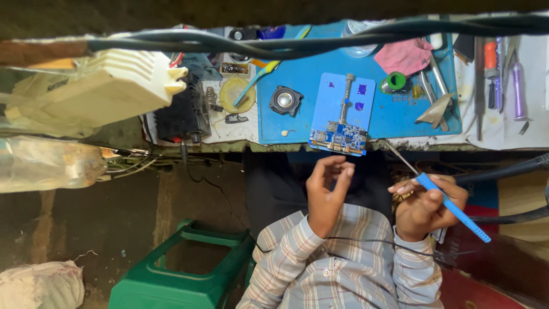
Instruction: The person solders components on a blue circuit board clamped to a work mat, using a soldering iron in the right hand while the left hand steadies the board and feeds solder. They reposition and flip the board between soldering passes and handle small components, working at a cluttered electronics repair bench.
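Plaid sleeves [343, 257] fill the near edge, and both hands rise from them in front of the bench.

The right hand [428, 207] is clenched around a blue-handled tool [452, 209]. It is held like a pen, thumb and forefinger close to the front, with the thin metal tip pointing far and left towards the bench edge. That grip probably gives fine control of the tip.

The left hand [327, 191] is raised just left of it, thumb and forefinger curled until their tips meet. Whether something tiny sits in that pinch I cannot tell.

Just beyond the hands, a blue circuit board [338, 137] is clamped at the near end of a light blue holder plate [331, 94]. It overhangs the bench edge, seemingly so it sits close to the hands.

The plate rests on a darker blue mat [400, 117]. Small parts lie around it within reach:
- a small round speaker [285, 100] to the left
- a green spool [393, 82] and a pink cloth [405, 55] to the right
- screwdrivers [493, 71] at the far right

Black cables [274, 44] cross the far side, and a green stool [183, 269] stands on the floor at near left.
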The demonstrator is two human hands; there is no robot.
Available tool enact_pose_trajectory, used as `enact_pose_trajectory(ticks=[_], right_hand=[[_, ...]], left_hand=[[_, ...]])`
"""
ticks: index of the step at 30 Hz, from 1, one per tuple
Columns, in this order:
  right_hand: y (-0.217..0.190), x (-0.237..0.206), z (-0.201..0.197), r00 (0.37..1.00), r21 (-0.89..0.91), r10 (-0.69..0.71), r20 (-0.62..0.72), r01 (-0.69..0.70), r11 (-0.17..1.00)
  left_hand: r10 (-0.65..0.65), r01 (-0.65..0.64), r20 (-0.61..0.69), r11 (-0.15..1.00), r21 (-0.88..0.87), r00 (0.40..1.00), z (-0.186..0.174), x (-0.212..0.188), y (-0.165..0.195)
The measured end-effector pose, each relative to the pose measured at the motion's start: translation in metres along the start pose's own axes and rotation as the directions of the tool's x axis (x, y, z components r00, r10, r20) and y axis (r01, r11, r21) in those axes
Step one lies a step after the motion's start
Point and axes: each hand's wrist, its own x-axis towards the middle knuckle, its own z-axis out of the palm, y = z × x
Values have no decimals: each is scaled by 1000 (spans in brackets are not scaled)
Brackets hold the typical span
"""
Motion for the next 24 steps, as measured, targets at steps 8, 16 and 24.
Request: enact_pose_trajectory(ticks=[8, 16, 24], right_hand=[[-1, -3, 9, 977, -162, -214, -16, 209, 964], [-4, -6, 12, 984, -181, -176, 28, 178, 967], [-4, -10, 15, 988, -85, -134, 73, 140, 986]], left_hand=[[-276, 332, 193, 860, -388, 942, 12, 18, -5], [-208, 239, 121, 899, -367, 971, 5, 11, -1], [-178, 185, 51, 939, -291, 983, -9, 10, -2]])
